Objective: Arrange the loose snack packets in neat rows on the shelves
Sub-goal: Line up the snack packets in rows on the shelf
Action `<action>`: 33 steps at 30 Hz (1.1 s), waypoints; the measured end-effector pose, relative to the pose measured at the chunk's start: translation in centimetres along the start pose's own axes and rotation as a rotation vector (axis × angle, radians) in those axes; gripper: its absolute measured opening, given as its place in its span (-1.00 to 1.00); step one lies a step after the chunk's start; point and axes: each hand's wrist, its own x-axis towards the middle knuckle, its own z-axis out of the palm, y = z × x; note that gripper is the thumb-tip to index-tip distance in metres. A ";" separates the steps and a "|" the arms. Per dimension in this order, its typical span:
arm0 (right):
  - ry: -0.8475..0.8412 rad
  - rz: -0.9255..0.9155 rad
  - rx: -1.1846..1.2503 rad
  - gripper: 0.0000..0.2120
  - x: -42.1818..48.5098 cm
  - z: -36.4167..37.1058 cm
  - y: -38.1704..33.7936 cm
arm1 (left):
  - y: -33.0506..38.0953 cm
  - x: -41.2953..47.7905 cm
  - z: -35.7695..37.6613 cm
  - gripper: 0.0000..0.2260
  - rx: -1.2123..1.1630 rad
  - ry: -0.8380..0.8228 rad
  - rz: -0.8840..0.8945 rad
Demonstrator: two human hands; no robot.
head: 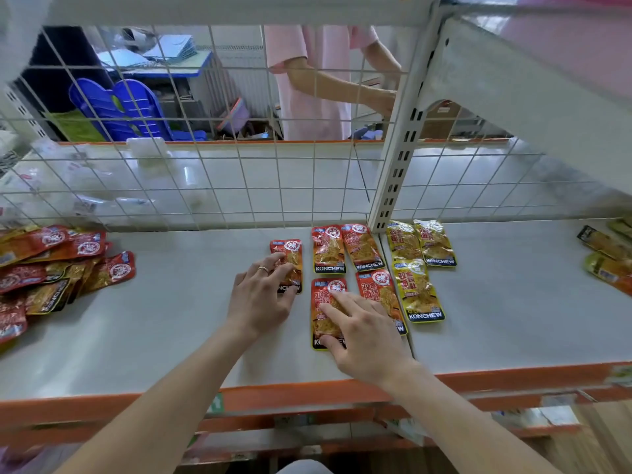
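Risk, taken from the left: the loose heap of red packets lies overlapped at the far left of the shelf, well apart from the rows. A forearm reaching across for the next packet could, in my judgement, scatter it toward the orange front edge.

The left hand only presses on the left packet. A sideways push could skew the glossy wrapper or ride it over the back-row packet just beside it.

The right hand likewise presses rather than holds. The front-row packet could therefore slip onto the neighbouring red packet and break the line. A nudge passed along could also shift the yellow packets near the upright post.

The far-right packets lie unsorted.

Grip, left hand: spread, with the fingers laid flat over the middle of the left packet and the thumb touching its lower edge. Nothing is pinched. The packet lies under the fingers, ahead of the palm.

Grip, right hand: spread, with the fingertips on the middle of the front-row packet and the thumb at its lower left corner. The packet lies beneath the fingers, with the palm behind it toward the shelf front.
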 end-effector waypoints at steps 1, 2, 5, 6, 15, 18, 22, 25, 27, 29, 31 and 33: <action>-0.010 0.002 0.004 -0.44 0.1 -0.1 0.0 | 0.1 0.3 0.1 -0.59 -0.006 -0.003 -0.005; -0.020 0.004 0.008 -0.43 0.2 -0.1 0.1 | 0.2 0.5 0.1 -0.59 -0.006 -0.009 -0.009; -0.020 0.008 0.013 -0.42 0.5 -0.3 0.1 | 0.3 1.2 0.2 -0.58 0.006 -0.019 -0.016; -0.022 0.010 0.014 -0.42 0.6 -0.3 0.1 | 0.4 1.4 0.2 -0.57 0.009 -0.024 -0.021; -0.060 0.015 -0.010 -0.43 0.8 -0.6 0.1 | 0.6 1.8 0.2 -0.54 0.029 -0.048 -0.035; -0.080 0.016 -0.029 -0.44 0.6 -0.6 -0.1 | 0.6 1.7 0.4 -0.55 0.013 -0.048 -0.042; -0.077 0.035 -0.024 -0.43 0.8 -0.7 -0.2 | 0.7 2.1 0.5 -0.55 0.010 -0.072 -0.036; -0.075 0.040 -0.012 -0.43 0.9 -0.8 -0.4 | 0.7 2.0 0.8 -0.55 0.007 -0.062 -0.023; -0.050 0.038 0.022 -0.45 0.6 -0.9 -0.2 | 0.8 1.1 1.0 -0.56 -0.036 -0.029 -0.014; 0.007 0.051 0.075 -0.50 0.0 -1.2 0.4 | 1.2 -0.4 1.0 -0.58 -0.118 0.070 0.025; 0.075 0.083 0.095 -0.55 -0.8 -1.7 1.6 | 1.9 -2.5 0.9 -0.58 -0.179 0.173 0.097; 0.098 0.130 0.082 -0.55 -1.4 -2.0 3.1 | 2.7 -4.5 1.0 -0.59 -0.184 0.150 0.176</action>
